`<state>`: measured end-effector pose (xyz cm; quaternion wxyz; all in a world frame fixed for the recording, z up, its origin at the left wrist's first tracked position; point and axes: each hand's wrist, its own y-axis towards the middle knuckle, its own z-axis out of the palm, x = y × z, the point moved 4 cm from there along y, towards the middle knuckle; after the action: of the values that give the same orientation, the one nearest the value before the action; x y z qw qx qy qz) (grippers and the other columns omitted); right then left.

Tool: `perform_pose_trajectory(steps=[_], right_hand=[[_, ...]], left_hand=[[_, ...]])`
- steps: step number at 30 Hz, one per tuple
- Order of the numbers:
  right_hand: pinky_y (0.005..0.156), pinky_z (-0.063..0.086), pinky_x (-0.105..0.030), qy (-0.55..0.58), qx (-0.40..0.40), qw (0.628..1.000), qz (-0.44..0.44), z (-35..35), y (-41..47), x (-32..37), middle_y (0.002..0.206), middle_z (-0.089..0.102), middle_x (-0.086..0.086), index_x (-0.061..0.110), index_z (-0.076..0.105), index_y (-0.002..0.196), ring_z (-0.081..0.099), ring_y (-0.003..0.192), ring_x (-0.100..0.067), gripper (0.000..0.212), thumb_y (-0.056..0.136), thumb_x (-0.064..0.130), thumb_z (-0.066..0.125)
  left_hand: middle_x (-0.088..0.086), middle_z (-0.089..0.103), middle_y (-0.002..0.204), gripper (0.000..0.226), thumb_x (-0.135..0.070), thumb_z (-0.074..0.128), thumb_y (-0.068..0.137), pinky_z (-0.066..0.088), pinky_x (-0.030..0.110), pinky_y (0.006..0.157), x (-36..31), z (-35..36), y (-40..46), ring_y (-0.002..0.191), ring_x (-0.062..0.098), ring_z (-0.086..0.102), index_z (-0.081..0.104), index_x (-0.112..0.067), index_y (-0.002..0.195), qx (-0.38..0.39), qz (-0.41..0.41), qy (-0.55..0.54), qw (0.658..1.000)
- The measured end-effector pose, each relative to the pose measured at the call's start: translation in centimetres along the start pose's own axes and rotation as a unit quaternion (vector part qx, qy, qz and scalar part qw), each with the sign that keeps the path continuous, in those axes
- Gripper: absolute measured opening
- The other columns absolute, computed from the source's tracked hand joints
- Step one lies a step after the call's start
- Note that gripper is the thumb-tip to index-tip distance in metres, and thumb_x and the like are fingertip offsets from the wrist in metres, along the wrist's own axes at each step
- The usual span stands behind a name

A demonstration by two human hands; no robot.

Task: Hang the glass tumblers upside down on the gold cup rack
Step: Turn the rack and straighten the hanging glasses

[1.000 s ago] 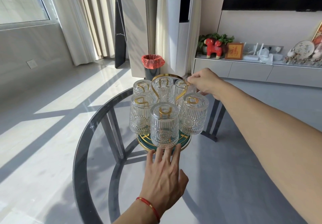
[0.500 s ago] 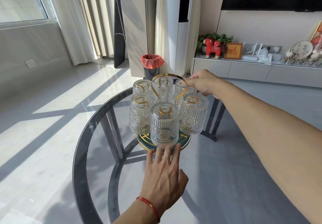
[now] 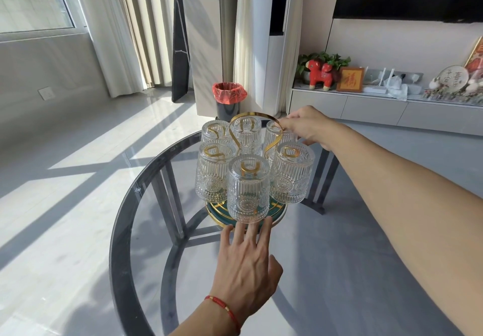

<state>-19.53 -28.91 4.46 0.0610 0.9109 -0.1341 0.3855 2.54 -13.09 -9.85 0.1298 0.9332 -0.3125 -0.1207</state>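
The gold cup rack point(image 3: 254, 114), with a looped handle and a green, gold-rimmed base point(image 3: 279, 214), stands on a round glass table point(image 3: 118, 231). Several ribbed glass tumblers hang upside down on it: one at the front point(image 3: 247, 192), one at the left point(image 3: 211, 176), one at the right point(image 3: 291, 176), and more behind. My right hand point(image 3: 305, 126) reaches over from the right and its fingers close on the back right tumbler point(image 3: 274, 134), beside the handle loop. My left hand point(image 3: 248, 265) lies flat and open on the table, its fingertips at the base's front edge.
The table has a dark rim and dark legs visible through the glass. Beyond it stand a black bin with a red liner point(image 3: 228, 100) and a low white cabinet point(image 3: 366, 108) with ornaments. Sunlit floor lies to the left.
My right hand has shifted slightly lower and closer over the back right tumbler. My left hand and the rack have stayed in place.
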Motion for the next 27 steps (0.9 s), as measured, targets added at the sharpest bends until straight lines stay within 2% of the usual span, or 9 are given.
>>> perform_pose_trajectory(steps=[7,11,13,15,17,20,21,24,27], right_hand=[[0.067,0.059,-0.032,0.004,0.011,1.0,0.014,0.1,0.0,-0.1,0.111,0.074,-0.014,0.007,0.075,0.103,0.07,0.102,-0.025,0.045,0.083,0.047,0.074],[0.062,0.056,-0.029,0.004,0.013,1.0,0.009,0.2,0.3,-0.2,0.102,0.072,-0.01,0.005,0.076,0.102,0.066,0.09,-0.019,0.047,0.082,0.047,0.073],[0.067,0.057,-0.033,0.008,0.007,1.0,-0.004,0.0,0.3,-0.2,0.095,0.067,-0.008,0.0,0.074,0.097,0.062,0.085,-0.02,0.047,0.084,0.045,0.071],[0.072,0.055,-0.038,0.009,-0.023,0.999,-0.033,-0.5,0.3,0.2,0.081,0.057,-0.007,0.004,0.063,0.078,0.054,0.077,-0.021,0.038,0.086,0.042,0.065],[0.074,0.05,-0.039,-0.005,-0.064,0.995,-0.07,-1.1,0.0,1.2,0.075,0.053,-0.011,0.002,0.06,0.077,0.05,0.076,-0.021,0.036,0.088,0.037,0.059],[0.088,0.055,-0.05,0.002,-0.086,0.984,-0.156,-1.2,-0.8,3.6,0.096,0.072,-0.026,-0.006,0.072,0.094,0.064,0.086,-0.029,0.045,0.088,0.036,0.056],[0.089,0.056,-0.052,0.021,-0.07,0.981,-0.179,-1.0,-1.3,4.5,0.098,0.075,-0.023,-0.002,0.076,0.093,0.069,0.092,-0.032,0.046,0.088,0.039,0.055],[0.079,0.049,-0.034,0.075,0.03,0.978,-0.193,0.3,-2.4,6.9,0.098,0.081,-0.008,0.008,0.081,0.095,0.073,0.1,-0.025,0.053,0.09,0.048,0.047],[0.09,0.043,-0.036,0.026,0.113,0.973,-0.199,1.8,-3.0,8.4,0.113,0.079,-0.002,0.01,0.081,0.106,0.068,0.11,-0.019,0.062,0.103,0.05,0.034]], left_hand=[[0.009,0.058,0.137,0.069,-0.039,0.058,0.081,0.047,0.051,0.102,0.0,0.1,0.0,0.122,0.032,0.053,0.051,-0.012,0.145,-0.001,0.0,0.005,1.0],[0.009,0.057,0.138,0.069,-0.038,0.058,0.082,0.046,0.051,0.103,0.0,0.1,0.1,0.124,0.032,0.052,0.05,-0.013,0.146,0.0,-0.002,0.006,1.0],[0.009,0.057,0.139,0.069,-0.038,0.057,0.082,0.045,0.051,0.104,0.0,0.1,0.1,0.124,0.032,0.051,0.05,-0.013,0.146,0.0,-0.003,0.004,1.0],[0.009,0.057,0.139,0.069,-0.038,0.057,0.082,0.046,0.052,0.104,0.0,0.1,0.0,0.124,0.032,0.052,0.05,-0.013,0.146,0.0,-0.001,0.003,1.0],[0.009,0.058,0.138,0.069,-0.038,0.058,0.081,0.047,0.052,0.102,0.0,0.1,0.0,0.123,0.033,0.052,0.051,-0.013,0.145,-0.003,0.0,0.002,1.0],[0.009,0.058,0.137,0.069,-0.039,0.058,0.081,0.047,0.052,0.101,0.1,0.2,0.1,0.122,0.032,0.052,0.051,-0.012,0.145,-0.006,0.0,0.003,1.0],[0.009,0.058,0.137,0.07,-0.039,0.057,0.081,0.047,0.052,0.101,0.1,0.2,0.1,0.122,0.032,0.052,0.051,-0.012,0.145,-0.006,0.001,0.003,1.0],[0.009,0.058,0.136,0.07,-0.039,0.056,0.081,0.048,0.052,0.1,0.1,0.3,0.0,0.12,0.033,0.053,0.05,-0.012,0.145,-0.008,0.006,0.003,1.0],[0.009,0.056,0.139,0.071,-0.04,0.057,0.079,0.047,0.054,0.101,0.2,0.3,0.1,0.122,0.034,0.052,0.049,-0.013,0.145,-0.007,0.007,0.002,1.0]])
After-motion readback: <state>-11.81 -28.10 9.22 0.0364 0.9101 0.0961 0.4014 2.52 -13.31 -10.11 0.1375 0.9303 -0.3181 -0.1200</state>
